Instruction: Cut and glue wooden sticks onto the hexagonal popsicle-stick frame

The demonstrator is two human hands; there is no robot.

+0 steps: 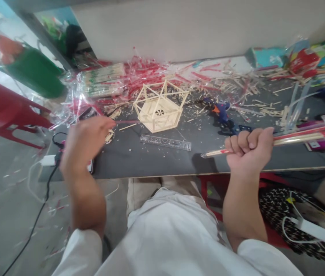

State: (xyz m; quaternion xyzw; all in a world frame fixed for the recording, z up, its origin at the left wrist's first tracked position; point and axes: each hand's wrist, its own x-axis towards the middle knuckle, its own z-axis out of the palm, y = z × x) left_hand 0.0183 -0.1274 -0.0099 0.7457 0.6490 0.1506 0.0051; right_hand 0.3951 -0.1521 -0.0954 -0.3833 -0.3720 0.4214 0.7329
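My right hand [250,147] is closed in a fist round a bundle of wooden sticks in a red-printed wrapper [300,138], which lies across the dark table's [150,161] right side. My left hand [84,143] hovers blurred over the table's left end, fingers curled near a thin red strip [127,122]; whether it pinches the strip I cannot make out. Between the hands stands a hexagonal frame built of wooden sticks [159,105]. In front of the frame lies a clear ruler [165,142].
A blue glue gun [221,113] lies right of the frame. Red plastic scraps and stick offcuts [145,74] litter the back of the table, with packs of sticks [104,80] at the left. A red stool [9,111] and cables [45,180] are on the floor left.
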